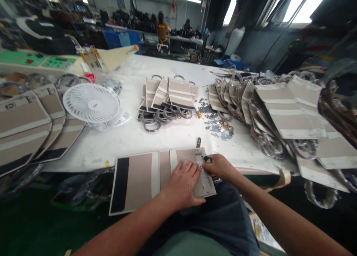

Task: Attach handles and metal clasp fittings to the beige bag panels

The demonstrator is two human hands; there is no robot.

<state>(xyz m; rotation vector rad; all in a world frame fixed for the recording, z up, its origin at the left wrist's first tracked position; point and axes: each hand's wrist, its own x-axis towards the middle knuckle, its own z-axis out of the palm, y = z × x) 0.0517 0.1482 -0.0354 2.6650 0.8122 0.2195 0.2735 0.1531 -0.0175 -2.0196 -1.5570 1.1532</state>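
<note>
A beige bag panel (141,178) with white strips and a black band at its left end lies across the front edge of the table. My left hand (184,181) rests flat on its right half, fingers stretched out and slightly apart. At the panel's right end, my right hand (219,166) is closed, thumb and fingers pinched near the edge. A small dark thing shows by those fingers, too hidden to name. Just above the panel's top edge a short dark strap piece (198,142) sticks up.
Stacked bag panels with wrapped handles lie at the left (25,118), centre (180,94) and right (292,111). A white fan (92,103) stands on the left of the white table (106,142). Small metal pieces (217,124) are scattered mid-table. Farther back is another person (162,31).
</note>
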